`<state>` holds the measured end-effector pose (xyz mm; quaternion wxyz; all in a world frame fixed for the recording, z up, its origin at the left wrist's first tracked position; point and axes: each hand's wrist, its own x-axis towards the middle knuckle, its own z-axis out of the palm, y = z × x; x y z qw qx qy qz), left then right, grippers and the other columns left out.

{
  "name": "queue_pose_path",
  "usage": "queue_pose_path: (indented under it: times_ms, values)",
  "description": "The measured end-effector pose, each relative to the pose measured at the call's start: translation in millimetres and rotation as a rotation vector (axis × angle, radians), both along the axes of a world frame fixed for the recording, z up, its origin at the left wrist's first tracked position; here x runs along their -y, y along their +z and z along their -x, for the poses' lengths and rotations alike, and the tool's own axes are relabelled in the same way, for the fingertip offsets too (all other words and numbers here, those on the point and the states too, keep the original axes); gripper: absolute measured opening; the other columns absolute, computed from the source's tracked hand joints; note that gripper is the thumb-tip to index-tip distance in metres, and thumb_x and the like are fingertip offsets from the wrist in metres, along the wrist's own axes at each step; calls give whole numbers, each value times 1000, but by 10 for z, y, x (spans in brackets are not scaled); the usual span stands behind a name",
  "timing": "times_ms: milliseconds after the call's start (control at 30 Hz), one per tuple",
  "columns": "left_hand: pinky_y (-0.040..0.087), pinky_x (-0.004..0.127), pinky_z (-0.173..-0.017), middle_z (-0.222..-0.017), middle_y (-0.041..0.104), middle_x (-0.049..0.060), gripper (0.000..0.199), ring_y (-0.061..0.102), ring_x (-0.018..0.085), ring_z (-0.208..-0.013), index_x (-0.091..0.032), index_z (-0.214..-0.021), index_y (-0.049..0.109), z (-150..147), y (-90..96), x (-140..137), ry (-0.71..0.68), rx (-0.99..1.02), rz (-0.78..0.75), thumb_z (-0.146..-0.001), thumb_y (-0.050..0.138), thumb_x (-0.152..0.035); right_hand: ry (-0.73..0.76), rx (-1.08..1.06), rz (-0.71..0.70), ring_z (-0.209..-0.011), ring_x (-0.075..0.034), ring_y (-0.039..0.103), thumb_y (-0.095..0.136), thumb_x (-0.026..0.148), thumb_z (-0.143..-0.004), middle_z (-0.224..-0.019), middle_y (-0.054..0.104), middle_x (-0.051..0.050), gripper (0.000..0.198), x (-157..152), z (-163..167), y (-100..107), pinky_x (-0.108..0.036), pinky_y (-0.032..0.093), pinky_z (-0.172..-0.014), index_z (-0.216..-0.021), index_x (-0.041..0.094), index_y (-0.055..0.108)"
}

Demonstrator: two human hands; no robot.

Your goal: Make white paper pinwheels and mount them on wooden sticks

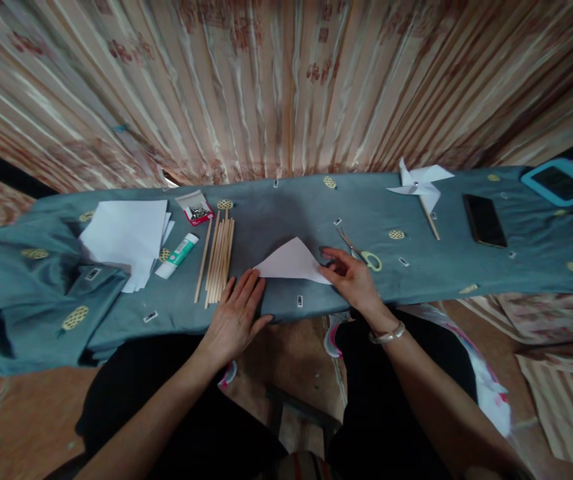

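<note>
Left hand (239, 310) flat with fingers extended and right hand (355, 279) with fingers loosely bent flank a white paper triangle (291, 260) on a long counter (276, 210) draped in teal cloth (446, 270) with yellow motifs. The paper lies between them, its peak pointing away from the person and its long edge nearest; left fingertips rest on its left corner, while the right ones meet its right corner, though whether they pinch it cannot be told. Beyond the left hand, an open red-and-white cardboard box (203, 219) holds a cluster of dark metallic pieces (197, 211), too small to identify. Near it lies a white-and-green cylindrical tube (177, 256), its contents hidden. Between tube and paper, slender pale wooden sticks (220, 260) lie bunched, close to the left hand.
</note>
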<state>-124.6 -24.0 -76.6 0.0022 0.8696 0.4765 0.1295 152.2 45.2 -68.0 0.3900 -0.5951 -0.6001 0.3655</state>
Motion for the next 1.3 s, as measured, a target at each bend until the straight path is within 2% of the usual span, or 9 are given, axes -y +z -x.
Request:
queue_pose_path:
  times_ms: [100,267,367,533,667,800,1000,1133,1300]
  values:
    - [35,61,-115,-155,41,26,58,33,37,-149,-7,-145,44,-36,23,-21,26,77,-41,-100,49,-42,-6,-344,159,-65,-16,66,86,48,-59,-81,77,-4,54,-58,-50,21,-30,54,-61,-103,20,73]
    - [24,63,-120,-162,31,22,60,16,35,-155,-17,-153,32,-215,174,-157,52,204,-127,-99,52,-35,-142,-525,141,-65,-13,64,90,36,-55,-74,74,1,45,-106,-83,137,-28,52,-65,-95,21,73]
    - [21,63,-121,-162,29,22,64,14,33,-156,-20,-156,25,-339,191,-315,61,277,-149,-100,51,-34,-159,-499,73,-66,-13,65,88,37,-58,-75,74,0,42,-106,-55,157,-29,53,-67,-94,22,72]
    - [29,61,-119,-162,29,22,76,21,33,-154,-23,-159,10,-447,1,-577,131,463,-76,-99,52,-39,-127,-394,-27,-70,-15,68,82,37,-65,-78,75,-1,36,-23,70,116,-32,55,-70,-97,23,72]
    - [33,57,-119,-162,30,21,74,24,32,-153,-23,-159,12,-477,-85,-656,118,499,-39,-99,51,-37,-82,-328,-29,-74,-16,70,78,36,-71,-82,77,-2,31,83,156,152,-33,58,-74,-98,23,73]
    - [34,57,-118,-160,35,20,72,28,32,-152,-23,-159,12,-496,-47,-659,92,475,-37,-99,50,-36,-38,-251,-48,-76,-18,72,74,38,-78,-85,78,-4,26,147,193,229,-34,59,-73,-98,23,75]
    - [42,50,-115,-149,51,17,58,43,27,-144,-21,-153,27,-473,76,-586,23,498,-39,-100,48,-28,-13,-212,-55,-78,-19,72,71,38,-81,-89,79,-4,21,151,233,247,-33,59,-73,-96,23,75]
    - [49,44,-108,-136,59,12,48,57,24,-128,-21,-144,41,-422,132,-522,68,497,-17,-97,51,-24,-17,-203,-36,-73,-19,71,71,37,-80,-86,78,-3,21,124,259,203,-34,58,-72,-96,23,74]
    - [57,38,-95,-119,65,8,36,65,22,-109,-22,-129,58,-312,126,-523,62,507,5,-93,52,-19,-56,-206,-23,-70,-17,69,71,35,-78,-84,77,-2,35,52,178,94,-31,56,-68,-112,23,68]
